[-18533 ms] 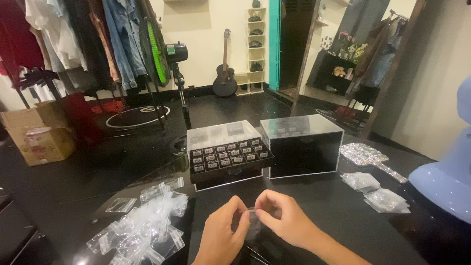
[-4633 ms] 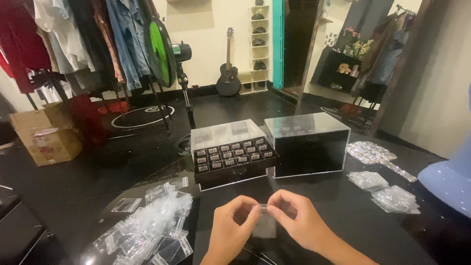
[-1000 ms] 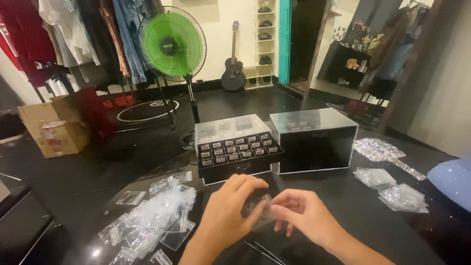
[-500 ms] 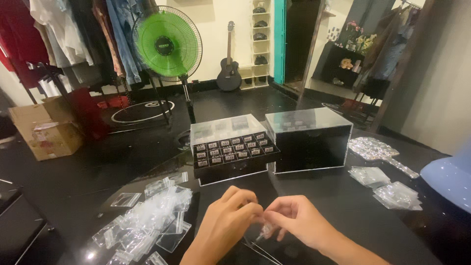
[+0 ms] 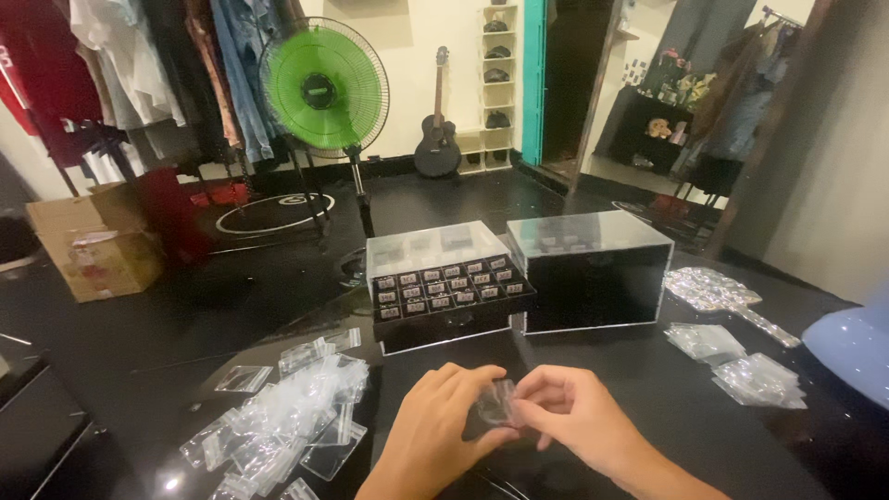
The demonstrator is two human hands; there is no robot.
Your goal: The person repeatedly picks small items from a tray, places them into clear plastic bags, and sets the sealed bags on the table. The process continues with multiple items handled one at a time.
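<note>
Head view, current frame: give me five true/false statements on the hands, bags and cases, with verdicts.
1. Both hands pinch one small clear bag between them. True: the left hand and right hand meet on it.
2. The pile of clear bags lies to the right of the hands. False: it lies to their left on the black table.
3. The left case has an open drawer of small compartments. True.
4. The right case also has a drawer pulled out. False: its front is closed.
5. The fan behind the table is blue. False: it is green.
</note>
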